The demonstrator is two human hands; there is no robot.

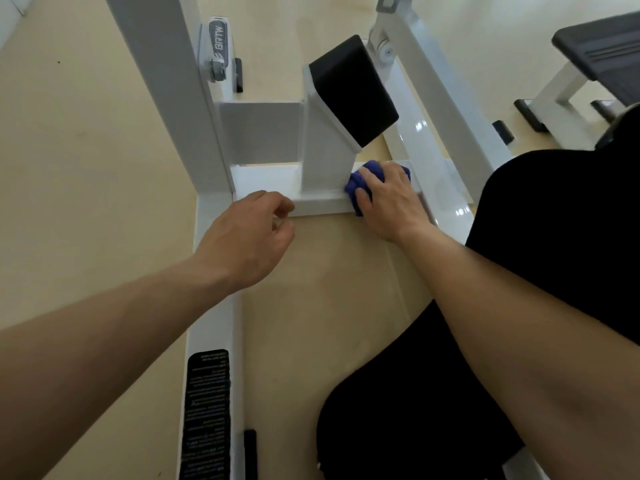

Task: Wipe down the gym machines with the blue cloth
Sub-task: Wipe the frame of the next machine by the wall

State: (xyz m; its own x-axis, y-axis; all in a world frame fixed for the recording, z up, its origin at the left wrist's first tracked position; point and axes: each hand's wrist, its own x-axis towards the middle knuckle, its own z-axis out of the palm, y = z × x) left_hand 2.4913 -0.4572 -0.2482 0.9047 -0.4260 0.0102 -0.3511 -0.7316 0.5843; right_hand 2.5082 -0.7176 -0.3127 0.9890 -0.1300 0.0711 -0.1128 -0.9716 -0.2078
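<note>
A white gym machine frame point(263, 181) stands on a beige floor, with a low crossbar running left to right and a black pad point(351, 90) on a slanted post above it. My right hand point(388, 202) holds a bunched blue cloth point(356, 185) pressed against the crossbar just right of the post's base. My left hand point(249, 237) hovers at the crossbar's near edge, left of the post, with its fingers loosely curled and nothing in them.
A white upright point(166, 81) rises at the left with a grey label plate point(219, 39). A long white base rail point(211, 323) with a black sticker runs toward me. A second black-padded bench point(599, 46) stands at the far right. My black-clothed legs point(519, 306) fill the lower right.
</note>
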